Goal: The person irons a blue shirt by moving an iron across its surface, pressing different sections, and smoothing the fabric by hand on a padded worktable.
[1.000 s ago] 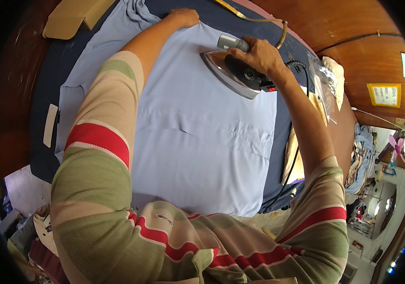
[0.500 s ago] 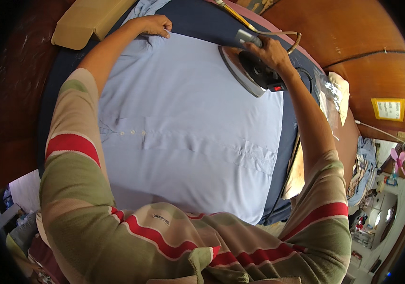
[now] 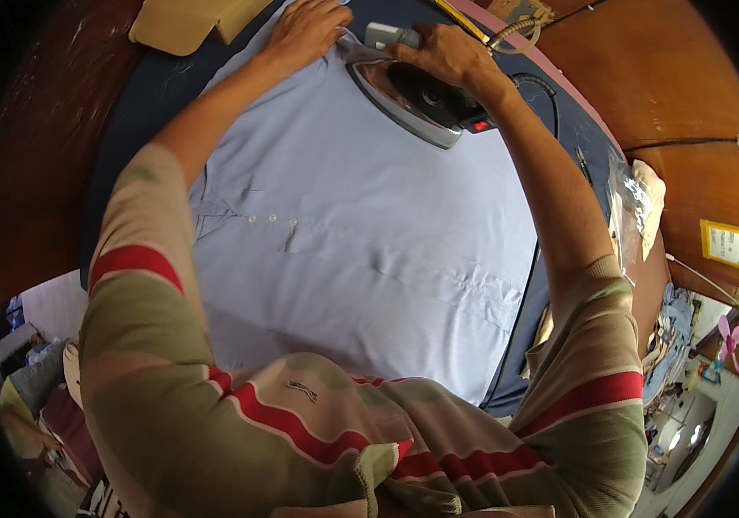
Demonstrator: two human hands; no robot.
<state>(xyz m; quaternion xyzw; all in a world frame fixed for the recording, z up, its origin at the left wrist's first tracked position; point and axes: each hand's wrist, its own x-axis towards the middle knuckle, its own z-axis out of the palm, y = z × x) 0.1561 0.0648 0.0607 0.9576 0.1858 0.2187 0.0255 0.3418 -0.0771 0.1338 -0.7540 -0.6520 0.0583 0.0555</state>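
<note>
A light blue shirt (image 3: 343,190) lies spread out, with several small buttons along its placket and wrinkles near its lower right part. My right hand (image 3: 447,53) is closed round the handle of an iron (image 3: 425,93), whose metal soleplate rests on the far part of the shirt. A red switch glows at the iron's rear. At the shirt's far left edge, my left hand (image 3: 307,33) has its fingers bent on the fabric and seems to grip it, close to the iron's tip. The fingertips are partly hidden.
A dark blue cover (image 3: 158,95) lies under the shirt. An open cardboard box (image 3: 181,24) stands at the far left. The iron's black cord (image 3: 542,84) and a coiled hose (image 3: 516,39) run beyond my right hand. Clear plastic bags (image 3: 627,194) lie at the right, by a wooden wall.
The iron has slid left in my right hand, toward my left hand. My left hand has shifted slightly right and farther away, and the bunched cloth beside it looks flatter. The whole view has tilted a little.
</note>
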